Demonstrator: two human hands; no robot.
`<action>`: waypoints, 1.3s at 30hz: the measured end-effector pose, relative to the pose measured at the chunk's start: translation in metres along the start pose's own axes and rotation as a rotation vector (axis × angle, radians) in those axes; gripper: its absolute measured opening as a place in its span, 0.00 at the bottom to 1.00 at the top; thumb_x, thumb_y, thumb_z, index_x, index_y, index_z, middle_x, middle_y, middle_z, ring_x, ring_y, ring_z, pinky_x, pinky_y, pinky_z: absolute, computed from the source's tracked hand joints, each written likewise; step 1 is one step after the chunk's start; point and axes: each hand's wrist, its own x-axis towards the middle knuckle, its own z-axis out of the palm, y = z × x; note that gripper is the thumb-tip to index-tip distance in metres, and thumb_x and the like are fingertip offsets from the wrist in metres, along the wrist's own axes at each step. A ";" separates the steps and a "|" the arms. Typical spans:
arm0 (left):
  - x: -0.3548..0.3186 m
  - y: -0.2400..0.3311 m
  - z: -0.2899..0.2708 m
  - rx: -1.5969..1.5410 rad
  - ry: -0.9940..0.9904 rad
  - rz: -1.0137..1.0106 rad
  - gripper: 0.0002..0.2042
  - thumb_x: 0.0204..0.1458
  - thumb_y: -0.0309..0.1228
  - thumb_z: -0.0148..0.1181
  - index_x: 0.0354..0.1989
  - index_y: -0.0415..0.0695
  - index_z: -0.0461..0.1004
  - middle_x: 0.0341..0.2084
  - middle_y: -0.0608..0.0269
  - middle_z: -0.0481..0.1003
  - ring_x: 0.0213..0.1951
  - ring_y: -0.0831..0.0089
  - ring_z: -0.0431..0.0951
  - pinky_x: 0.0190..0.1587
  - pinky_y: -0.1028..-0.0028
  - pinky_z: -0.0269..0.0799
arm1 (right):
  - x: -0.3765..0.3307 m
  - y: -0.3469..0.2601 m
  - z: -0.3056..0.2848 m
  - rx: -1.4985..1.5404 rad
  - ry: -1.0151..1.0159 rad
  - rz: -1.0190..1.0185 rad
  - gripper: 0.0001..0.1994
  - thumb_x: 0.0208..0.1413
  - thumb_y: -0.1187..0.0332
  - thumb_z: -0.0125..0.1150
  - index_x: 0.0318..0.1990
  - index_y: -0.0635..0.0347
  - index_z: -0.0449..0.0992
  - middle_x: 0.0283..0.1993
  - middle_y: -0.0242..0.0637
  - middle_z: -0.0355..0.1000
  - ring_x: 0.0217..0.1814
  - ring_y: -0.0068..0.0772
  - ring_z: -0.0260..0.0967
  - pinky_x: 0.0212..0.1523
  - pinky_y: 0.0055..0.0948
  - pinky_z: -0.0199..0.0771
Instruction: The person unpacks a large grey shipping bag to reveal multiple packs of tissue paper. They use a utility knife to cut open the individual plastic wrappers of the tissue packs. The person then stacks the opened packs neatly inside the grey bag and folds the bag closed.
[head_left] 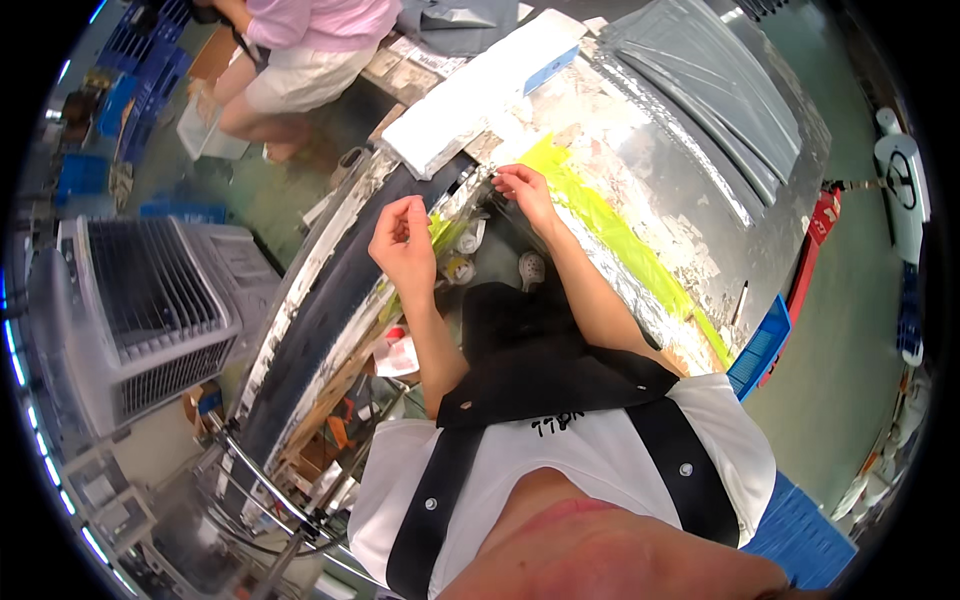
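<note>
My left hand (403, 245) is raised over the dark bench strip (340, 290), its fingers curled in toward the thumb. Anything inside that pinch is too small to make out. To its right, my right hand (525, 195) hovers at the near edge of the worn worktable (660, 225), thumb and fingers drawn together. Whatever its fingertips hold cannot be made out. Yellow-green tape (610, 240) runs along the table edge beside my right forearm. Just beyond both hands lies a long white slab-like pack (475, 100) with a blue patch on its side.
Grey plastic sheeting (710, 90) covers the table's far right. A pen (740, 302) lies near a blue basket (762, 345). A red bar (812, 245) stands beyond. Left are a large air cooler (155, 295) and a metal frame (265, 480). A person in pink (320, 25) sits far left.
</note>
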 end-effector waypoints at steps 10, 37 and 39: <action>-0.005 -0.041 0.049 0.584 -0.534 0.082 0.11 0.48 0.30 0.59 0.37 0.38 0.75 0.25 0.62 0.75 0.29 0.76 0.74 0.35 0.77 0.68 | -0.077 0.042 -0.311 -0.303 0.516 0.198 0.10 0.51 0.69 0.52 0.37 0.67 0.73 0.30 0.37 0.72 0.30 0.24 0.68 0.32 0.23 0.69; 0.070 -0.139 0.629 0.410 -1.468 0.569 0.20 0.53 0.42 0.50 0.46 0.39 0.70 0.44 0.54 0.70 0.45 0.57 0.70 0.47 0.64 0.65 | 0.070 -0.133 -0.479 -1.055 0.842 -0.268 0.11 0.50 0.64 0.54 0.34 0.60 0.76 0.35 0.43 0.73 0.39 0.47 0.67 0.41 0.38 0.67; 0.059 -0.159 0.648 0.469 -1.429 0.690 0.20 0.53 0.44 0.49 0.43 0.39 0.71 0.43 0.53 0.71 0.43 0.57 0.70 0.46 0.62 0.65 | 0.092 -0.135 -0.524 -1.224 0.879 -0.284 0.11 0.49 0.63 0.54 0.33 0.59 0.76 0.35 0.42 0.73 0.39 0.47 0.66 0.41 0.40 0.67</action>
